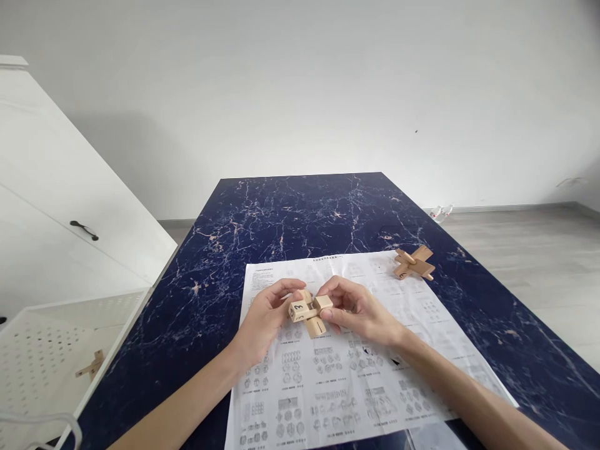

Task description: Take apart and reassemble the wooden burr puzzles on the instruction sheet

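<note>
Between both hands is a light wooden interlocking puzzle (315, 326) made of several notched blocks, held just above a printed sheet. Black numbers, a 3 and a 1, show on its faces. My left hand (265, 312) grips its left side, fingers closed round the block marked 3. From the right, my right hand (359, 307) pinches a block with thumb and fingers. The instruction sheet (300, 365) lies under the hands, covered with small diagrams of assembly steps. At its upper right corner rests another wooden puzzle, cross-shaped (414, 262).
The dark blue marble-patterned table (300, 212) reaches toward a pale wall. At left stand a white cabinet (70, 194) and a white perforated basket (42, 337) with a wooden piece (91, 366) in it. A clear plastic item (441, 213) shows beyond the table's right edge.
</note>
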A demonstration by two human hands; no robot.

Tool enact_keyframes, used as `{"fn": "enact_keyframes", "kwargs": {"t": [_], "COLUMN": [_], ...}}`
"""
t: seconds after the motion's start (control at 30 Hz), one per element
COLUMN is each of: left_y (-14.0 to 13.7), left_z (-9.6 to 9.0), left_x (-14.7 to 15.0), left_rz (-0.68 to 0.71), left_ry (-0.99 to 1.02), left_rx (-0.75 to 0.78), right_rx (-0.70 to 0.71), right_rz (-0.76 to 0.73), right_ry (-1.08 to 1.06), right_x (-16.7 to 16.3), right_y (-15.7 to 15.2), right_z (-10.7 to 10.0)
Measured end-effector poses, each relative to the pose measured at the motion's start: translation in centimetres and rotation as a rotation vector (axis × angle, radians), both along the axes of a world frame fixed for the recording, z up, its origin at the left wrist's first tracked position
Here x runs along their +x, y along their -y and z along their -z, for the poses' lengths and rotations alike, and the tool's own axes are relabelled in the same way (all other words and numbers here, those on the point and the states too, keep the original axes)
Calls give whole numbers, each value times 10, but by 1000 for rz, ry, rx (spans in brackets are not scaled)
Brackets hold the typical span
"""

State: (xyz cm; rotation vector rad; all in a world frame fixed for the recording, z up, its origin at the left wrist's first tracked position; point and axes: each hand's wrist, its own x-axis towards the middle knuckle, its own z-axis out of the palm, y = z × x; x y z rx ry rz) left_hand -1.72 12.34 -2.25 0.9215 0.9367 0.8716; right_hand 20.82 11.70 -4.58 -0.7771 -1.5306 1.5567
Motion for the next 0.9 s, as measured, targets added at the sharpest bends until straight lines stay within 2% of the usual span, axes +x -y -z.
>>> {"fn": "enact_keyframes", "kwargs": {"t": [0.13,0.37,0.6,0.9], "left_y": [-2,-4,0,5], "left_z": [-1,-9,-4,2], "left_x": [-1,-2,1,4], "left_rz": [15,63,-12,-24], "left_ry": [-36,18,62,244], "left_rx": [29,36,-40,-140], "right_rx": [20,1,32,188], "right_rz": [1,-3,36,150], "right_ry": [40,79,144,181], "right_x": [3,0,-3,-9], "right_y": [1,3,4,8], "right_z": [-2,3,5,-1]}}
